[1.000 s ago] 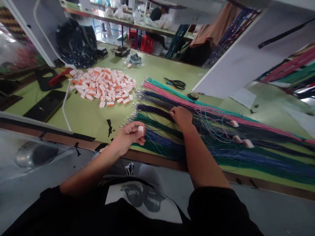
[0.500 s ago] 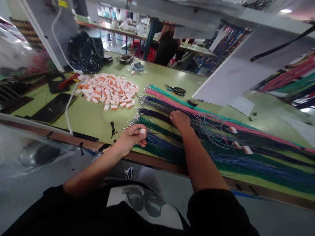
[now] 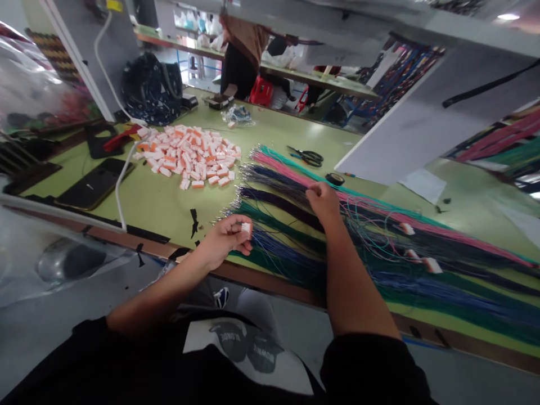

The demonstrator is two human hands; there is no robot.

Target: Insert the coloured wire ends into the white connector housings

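Scissors (image 3: 311, 158) and tape (image 3: 335, 178) lie upper right of centre beside a panel (image 3: 405, 118), above the wires (image 3: 287, 205) under my right hand (image 3: 324, 201), whose grip I cannot tell, while my left hand (image 3: 225, 240) pinches a plug (image 3: 246, 228) mid-frame.

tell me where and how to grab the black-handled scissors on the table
Probably best by the black handles, from above on their right side: the scissors lie flat, handles to the right, blades pointing left and away. A downward approach should also clear the teal wires and black tape roll on the near side.
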